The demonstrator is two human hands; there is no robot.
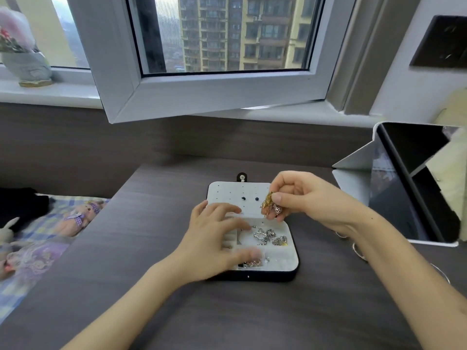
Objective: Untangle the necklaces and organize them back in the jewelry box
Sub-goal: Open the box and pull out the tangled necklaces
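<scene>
Front surface: bare wood, open for passing.
Left of jewelry box: bare up to bed edge.
Right: propped tablet close by.
Above far edge: window sash jutting inward.

tablet propped right | plush toys left | vase on sill | window open

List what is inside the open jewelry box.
In the jewelry box, tangled silver chains lie in the right compartment, more chain at the front, two dark studs on the lid panel. The left hand covers most left slots; their contents are hidden.
</scene>
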